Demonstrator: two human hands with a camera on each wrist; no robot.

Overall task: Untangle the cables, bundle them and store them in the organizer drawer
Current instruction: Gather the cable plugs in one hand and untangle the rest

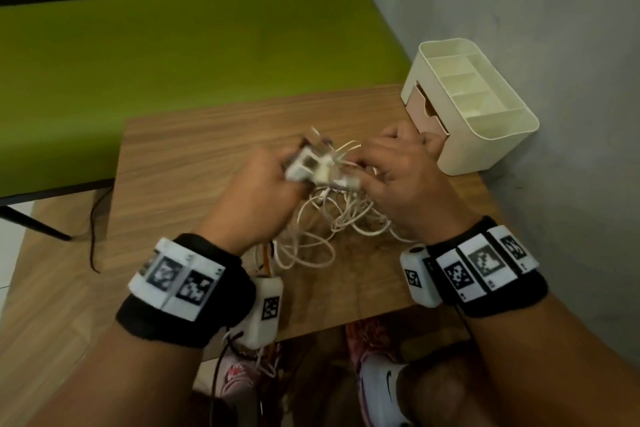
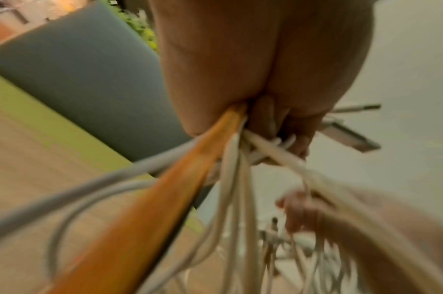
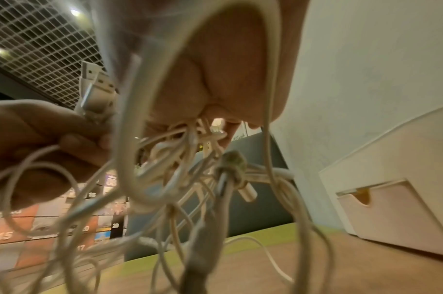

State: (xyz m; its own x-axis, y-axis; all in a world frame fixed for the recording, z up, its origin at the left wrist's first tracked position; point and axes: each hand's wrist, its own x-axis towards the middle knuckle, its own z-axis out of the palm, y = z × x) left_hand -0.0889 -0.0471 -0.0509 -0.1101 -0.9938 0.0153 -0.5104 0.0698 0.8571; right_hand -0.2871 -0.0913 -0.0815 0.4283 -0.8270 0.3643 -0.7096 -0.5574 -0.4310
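Green bench [image 1: 180, 55] runs along the far and left edges of your wooden table [image 1: 194, 163]; grey wall [image 1: 554, 28] hugs the right edge. Cream organizer [image 1: 478, 104] sits at the far-right corner, against the wall, its pink drawer [image 1: 424, 111] facing left w/ the notch showing; whether it's pulled out at all I can't tell. Bare tabletop shows on the left half and along the near edge.

Tangle of white cables [image 1: 332, 218] is mid-table, lower loops on the wood, upper part lifted btwn your hands. Your left hand [image 1: 263, 198] has fingers curled round a clump of white plugs [image 1: 311, 166] and strands, an orange cable [image 2: 180, 189] among them. Your right hand [image 1: 398, 177], just in front of the drawer, has fingertips [image 3: 225, 133] pinching thin strands.
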